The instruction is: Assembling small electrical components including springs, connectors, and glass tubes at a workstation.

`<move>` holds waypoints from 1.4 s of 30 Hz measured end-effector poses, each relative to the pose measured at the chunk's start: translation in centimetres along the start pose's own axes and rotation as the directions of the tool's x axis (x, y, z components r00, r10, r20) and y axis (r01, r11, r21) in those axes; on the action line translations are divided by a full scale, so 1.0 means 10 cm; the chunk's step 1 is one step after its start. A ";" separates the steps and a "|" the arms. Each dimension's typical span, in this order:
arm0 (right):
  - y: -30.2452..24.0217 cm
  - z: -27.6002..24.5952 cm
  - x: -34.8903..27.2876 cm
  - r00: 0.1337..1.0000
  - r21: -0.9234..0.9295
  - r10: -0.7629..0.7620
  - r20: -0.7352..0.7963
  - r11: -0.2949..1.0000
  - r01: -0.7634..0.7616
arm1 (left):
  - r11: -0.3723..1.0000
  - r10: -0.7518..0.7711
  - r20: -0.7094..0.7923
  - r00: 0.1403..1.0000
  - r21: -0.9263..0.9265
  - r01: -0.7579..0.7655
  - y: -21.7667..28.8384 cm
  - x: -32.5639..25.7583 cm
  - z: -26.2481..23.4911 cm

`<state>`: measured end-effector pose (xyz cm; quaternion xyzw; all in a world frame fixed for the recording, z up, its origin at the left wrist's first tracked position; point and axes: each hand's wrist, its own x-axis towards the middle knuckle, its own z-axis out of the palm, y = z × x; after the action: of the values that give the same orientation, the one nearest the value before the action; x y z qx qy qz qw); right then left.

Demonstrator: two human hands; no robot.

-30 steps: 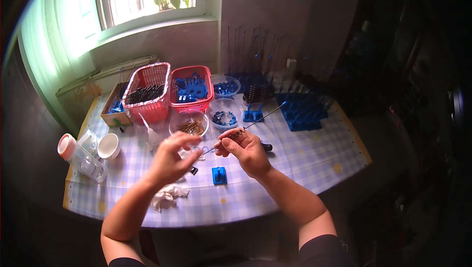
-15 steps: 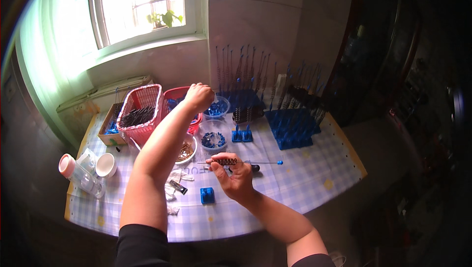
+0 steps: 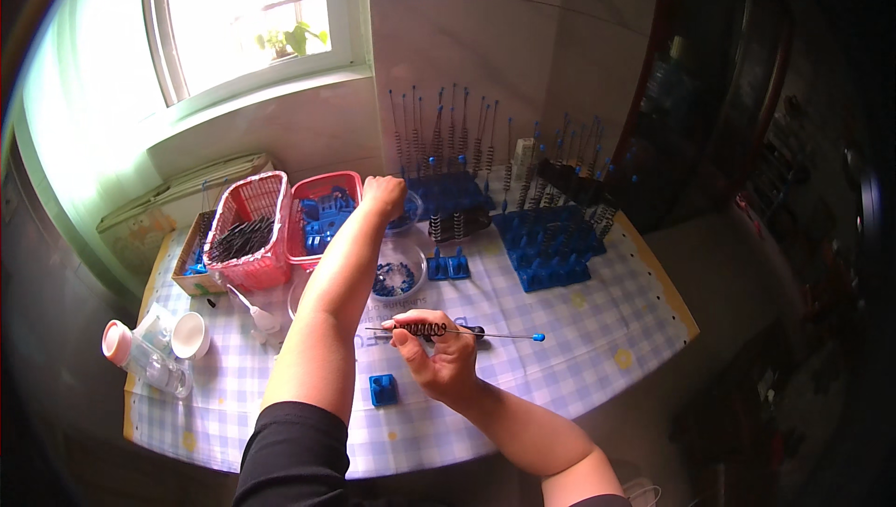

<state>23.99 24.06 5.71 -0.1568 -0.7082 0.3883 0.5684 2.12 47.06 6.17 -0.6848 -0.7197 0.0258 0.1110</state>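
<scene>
Rod with dark coil (image 3: 425,329): lies nearly level just below centre of frame, blue tip (image 3: 539,337) pointing right.
Right hand (image 3: 439,362): holds the rod by its coil, fingers and thumb clamped on it.
Left hand (image 3: 385,196): extends to upper centre, overlapping left edge of round bowl (image 3: 421,205) with blue parts; fingertips hidden, cannot tell whether apart or together.
Small blue block (image 3: 384,390): sits alone on the checked desk (image 3: 583,362), lower centre.
Baskets: pink basket (image 3: 250,274) with black pieces, beside red basket (image 3: 325,178) with blue pieces, left of centre.
Blue rack (image 3: 551,269): carries upright coiled rods, right of centre.
</scene>
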 end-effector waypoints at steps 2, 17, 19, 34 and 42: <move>-0.03 0.01 0.01 1.000 -0.003 -0.009 -0.010 1.000 0.009 | 1.000 -0.001 -0.036 0.999 -0.002 0.001 -0.03 0.01 0.03; -0.02 0.03 0.02 0.999 0.059 0.004 -0.042 0.998 -0.001 | 0.998 -0.058 -0.009 0.998 -0.023 0.058 -0.07 0.01 0.10; -0.02 0.03 0.02 0.999 0.055 0.002 -0.043 0.998 0.000 | 0.997 -0.062 -0.030 0.998 -0.036 0.061 -0.06 0.03 0.12; 0.02 0.02 0.02 0.998 0.012 -0.051 -0.034 0.999 0.052 | 0.966 -0.213 0.143 0.967 -0.121 0.230 0.08 -0.02 -0.08; 0.00 0.01 0.03 0.997 -0.007 -0.068 -0.032 0.998 0.068 | 0.970 -0.200 0.145 0.969 -0.113 0.217 0.10 -0.03 -0.10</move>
<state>23.83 24.24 5.88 -0.1406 -0.7049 0.3639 0.5924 3.30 46.74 6.90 -0.6076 -0.7939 0.0132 0.0212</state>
